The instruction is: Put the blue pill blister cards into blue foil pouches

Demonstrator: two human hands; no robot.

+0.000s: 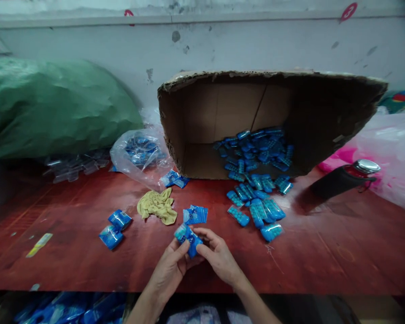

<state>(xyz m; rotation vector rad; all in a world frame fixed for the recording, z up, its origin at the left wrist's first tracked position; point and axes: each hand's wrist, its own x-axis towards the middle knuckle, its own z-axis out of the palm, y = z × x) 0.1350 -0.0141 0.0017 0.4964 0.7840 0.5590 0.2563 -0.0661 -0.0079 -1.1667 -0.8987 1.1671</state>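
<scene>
Between both hands, above the table's front part, is a small blue packet point(190, 240) with a clear part at its upper left. My left hand point(174, 261) grips it from the left, thumb on its face. From the right, my right hand point(218, 253) pinches its edge with thumb and fingers. Just beyond the hands lie flat blue printed cards point(195, 214). Two blue packets point(111, 236) rest together at the left. To the right are several clear packs of blue-green pieces point(256, 209), spilling from a cardboard box point(195, 162) lying on its side.
A yellow cloth point(158, 206) lies left of the cards, with a clear bag of blue packets point(140, 153) behind it. A black bottle point(340, 180) stands at right. A green sack point(54, 108) and a yellow cutter point(39, 245) are at left. Blue packets point(70, 308) lie below the table edge.
</scene>
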